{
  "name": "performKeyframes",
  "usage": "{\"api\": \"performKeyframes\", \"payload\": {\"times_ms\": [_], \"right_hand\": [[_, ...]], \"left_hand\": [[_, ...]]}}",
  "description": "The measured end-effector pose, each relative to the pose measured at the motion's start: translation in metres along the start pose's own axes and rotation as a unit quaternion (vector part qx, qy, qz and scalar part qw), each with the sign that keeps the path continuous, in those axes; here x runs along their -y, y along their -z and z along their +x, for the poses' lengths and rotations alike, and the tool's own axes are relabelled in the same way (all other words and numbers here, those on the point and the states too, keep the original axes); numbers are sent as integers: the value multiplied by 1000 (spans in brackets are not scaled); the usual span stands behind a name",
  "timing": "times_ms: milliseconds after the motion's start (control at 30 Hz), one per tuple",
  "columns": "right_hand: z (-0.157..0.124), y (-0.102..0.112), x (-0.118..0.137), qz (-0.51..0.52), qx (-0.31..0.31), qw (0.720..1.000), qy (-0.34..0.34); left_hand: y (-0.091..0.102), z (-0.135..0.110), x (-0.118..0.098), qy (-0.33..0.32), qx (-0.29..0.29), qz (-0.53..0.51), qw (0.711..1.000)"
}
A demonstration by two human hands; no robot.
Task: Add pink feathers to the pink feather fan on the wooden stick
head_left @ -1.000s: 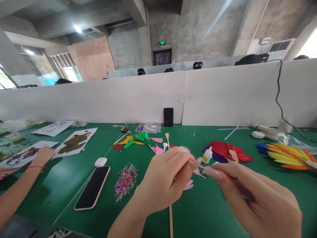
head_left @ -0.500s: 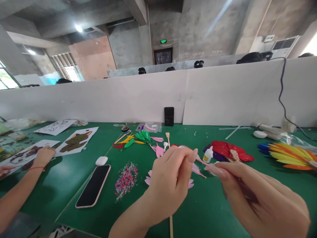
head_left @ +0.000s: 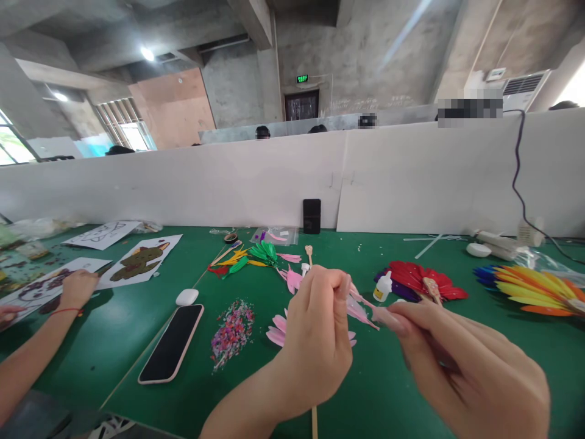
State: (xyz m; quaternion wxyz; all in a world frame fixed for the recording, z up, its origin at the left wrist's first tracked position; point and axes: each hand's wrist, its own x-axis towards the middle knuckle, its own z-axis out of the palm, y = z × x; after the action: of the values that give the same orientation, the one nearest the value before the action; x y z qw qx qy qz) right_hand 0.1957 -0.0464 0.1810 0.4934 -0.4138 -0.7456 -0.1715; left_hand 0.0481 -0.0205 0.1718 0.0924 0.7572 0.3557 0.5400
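Observation:
A slim pink feather stretches between my two hands above the table. My left hand is closed, its bent fingers pinching one end. The other end is pinched by thumb and forefinger of my right hand. Below them lie more pink feathers, partly hidden by my left hand. A wooden stick runs beneath that hand, and only its two ends show. Just beyond my right fingertips stands a small white glue bottle.
Red and purple feather fan and rainbow feather fan lie at the right. Left are a phone, white case, colourful bits and green feathers. A co-worker's hand touches a picture sheet.
My right hand has shifted slightly left, closer to my left hand. My left fingers have curled and turned a little. Both still pinch the pink feather.

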Motion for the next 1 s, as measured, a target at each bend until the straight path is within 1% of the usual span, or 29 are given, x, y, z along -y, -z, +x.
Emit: {"api": "performKeyframes", "payload": {"times_ms": [133,333,567,733,800,867,933,1000], "right_hand": [[0,-1,0,0,8,1000,-1],[-3,-6,-1,-21,8,1000,5],[-3,-6,-1,-17,9,1000,11],[-3,-5,-2,-23,15,1000,-5],[-3,-3,-1,-16,8,1000,-14],[-3,1,0,6,-2,1000,-24],[-3,5,2,32,-12,998,-47],[-4,7,4,48,-11,996,-80]], "left_hand": [[-4,-3,0,21,9,-8,1000],[-12,-3,3,20,-52,9,998],[-15,-1,6,6,-79,54,995],[-16,0,6,0,-84,47,995],[-14,2,8,8,-87,42,995],[-9,6,11,30,-90,18,995],[-1,10,14,61,-88,-33,994],[7,13,15,89,-68,-88,990]]}}
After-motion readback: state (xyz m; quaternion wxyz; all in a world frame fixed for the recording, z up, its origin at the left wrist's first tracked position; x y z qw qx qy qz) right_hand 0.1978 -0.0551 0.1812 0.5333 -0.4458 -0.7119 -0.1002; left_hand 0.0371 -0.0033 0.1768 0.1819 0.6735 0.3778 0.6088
